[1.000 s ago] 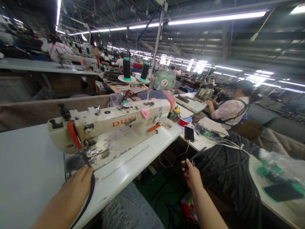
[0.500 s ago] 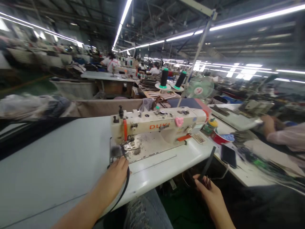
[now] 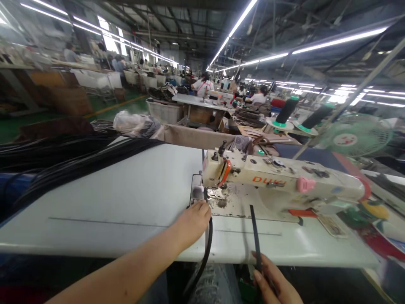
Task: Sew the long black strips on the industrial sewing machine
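Observation:
A white sewing machine (image 3: 281,177) marked in orange lettering stands on the pale table. My left hand (image 3: 198,219) rests close in front of its presser foot, fingers closed on a narrow black strap (image 3: 208,242). From under that hand the strap curves over the table edge toward my lap. My right hand (image 3: 274,280) is at the front edge of the table, pinching a black strip (image 3: 255,234) between thumb and fingers. The strip's free end points up in front of the machine bed. Its lower part is hidden by my fingers.
Long black straps (image 3: 95,164) lie bundled along the table's left side. Behind the machine are a fabric-lined bin (image 3: 196,137), thread cones (image 3: 286,112) and a green fan (image 3: 354,137). A red container (image 3: 376,240) is at the right. Other people work farther back.
The view has turned left, bringing the strap bundle into sight. My right hand has carried the strip leftward, from beyond the table edge to before the machine. My left hand remains near the presser foot.

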Motion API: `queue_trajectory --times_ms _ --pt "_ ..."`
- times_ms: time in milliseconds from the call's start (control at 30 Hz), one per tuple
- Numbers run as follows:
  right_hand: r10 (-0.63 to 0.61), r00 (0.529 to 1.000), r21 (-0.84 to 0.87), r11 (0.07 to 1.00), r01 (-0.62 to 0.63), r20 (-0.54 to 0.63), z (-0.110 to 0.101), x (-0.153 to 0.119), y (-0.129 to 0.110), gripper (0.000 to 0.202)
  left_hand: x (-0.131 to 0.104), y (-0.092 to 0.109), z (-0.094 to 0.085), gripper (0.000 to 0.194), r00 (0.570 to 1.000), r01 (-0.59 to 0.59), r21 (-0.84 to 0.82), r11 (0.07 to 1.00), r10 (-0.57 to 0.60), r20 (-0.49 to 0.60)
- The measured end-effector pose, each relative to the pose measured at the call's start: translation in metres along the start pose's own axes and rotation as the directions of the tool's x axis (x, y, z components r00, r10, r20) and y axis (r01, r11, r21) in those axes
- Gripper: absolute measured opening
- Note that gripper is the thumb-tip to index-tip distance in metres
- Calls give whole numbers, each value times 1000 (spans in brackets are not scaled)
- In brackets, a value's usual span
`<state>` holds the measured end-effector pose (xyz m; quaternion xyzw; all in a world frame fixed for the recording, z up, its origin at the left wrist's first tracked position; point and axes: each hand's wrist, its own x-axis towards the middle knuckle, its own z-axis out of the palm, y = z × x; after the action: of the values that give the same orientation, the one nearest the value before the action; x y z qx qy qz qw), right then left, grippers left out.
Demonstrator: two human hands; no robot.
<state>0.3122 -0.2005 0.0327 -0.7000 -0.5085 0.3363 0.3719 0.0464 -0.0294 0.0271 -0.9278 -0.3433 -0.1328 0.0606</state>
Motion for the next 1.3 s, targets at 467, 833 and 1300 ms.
queue_trajectory --times_ms 467,833,1300 --pt "125 991 122 985 -119 -38 46 62 -37 78 -1 -1 6 34 994 7 -30 1000 -10 -110" --pt "162 973 177 975 -132 -166 56 60 -52 74 0 1 5 35 988 33 1 999 -32 -149" --pt "101 987 90 992 -90 -125 52 64 -49 74 0 3 10 32 978 21 26 999 -15 -206"
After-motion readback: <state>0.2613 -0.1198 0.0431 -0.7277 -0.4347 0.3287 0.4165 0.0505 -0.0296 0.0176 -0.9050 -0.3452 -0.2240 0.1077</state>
